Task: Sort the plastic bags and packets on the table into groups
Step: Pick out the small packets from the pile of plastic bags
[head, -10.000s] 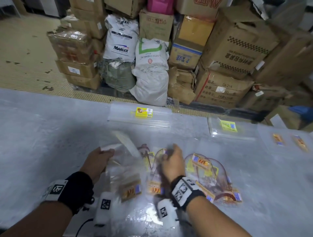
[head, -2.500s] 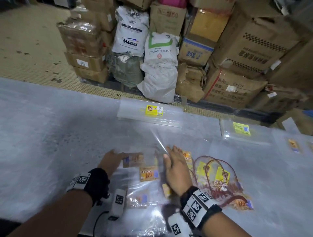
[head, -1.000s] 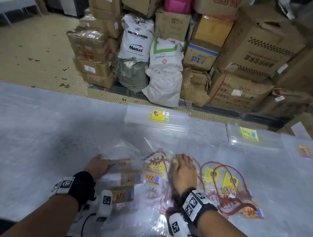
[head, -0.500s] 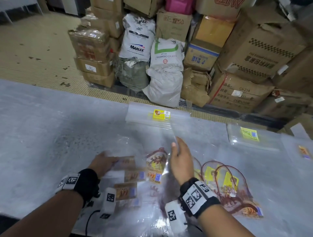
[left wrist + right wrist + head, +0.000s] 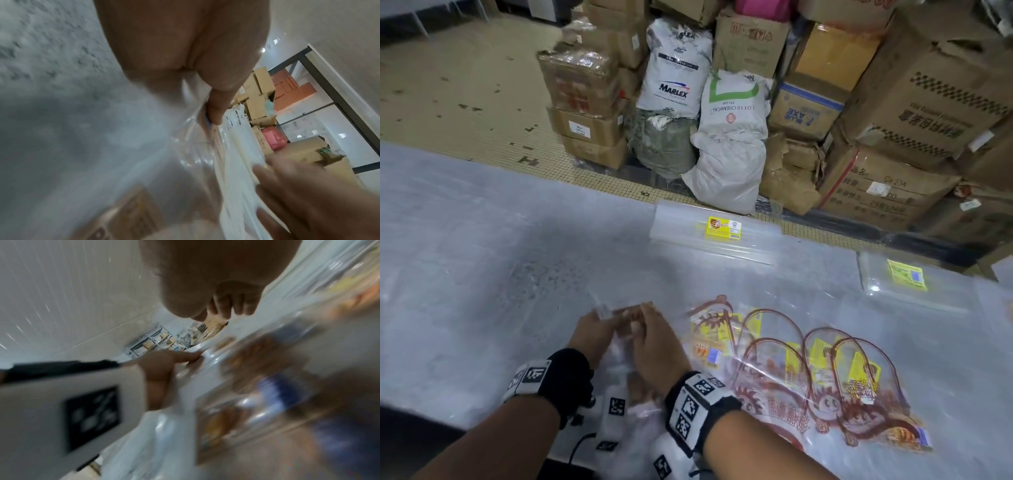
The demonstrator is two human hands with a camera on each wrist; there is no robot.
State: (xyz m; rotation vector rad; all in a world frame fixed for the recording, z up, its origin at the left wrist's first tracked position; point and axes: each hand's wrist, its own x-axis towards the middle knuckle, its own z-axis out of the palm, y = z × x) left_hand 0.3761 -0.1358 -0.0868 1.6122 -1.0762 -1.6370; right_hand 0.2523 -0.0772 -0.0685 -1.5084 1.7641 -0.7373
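Left hand (image 5: 595, 334) & right hand (image 5: 654, 346) both pinch 1 stack of clear brown-label bags (image 5: 627, 346), long axis running away from them; 2 yellow-label piles (image 5: 717, 231) beyond.

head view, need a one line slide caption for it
Both hands, left hand and right hand, gather brown-labelled clear bags beside red-printed bags on the table.

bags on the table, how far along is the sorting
Two clear stacks look done: one with a yellow label and one further right. Both hands, left hand and right hand, gather brown-label bags. The red-printed bags still lie fanned out.
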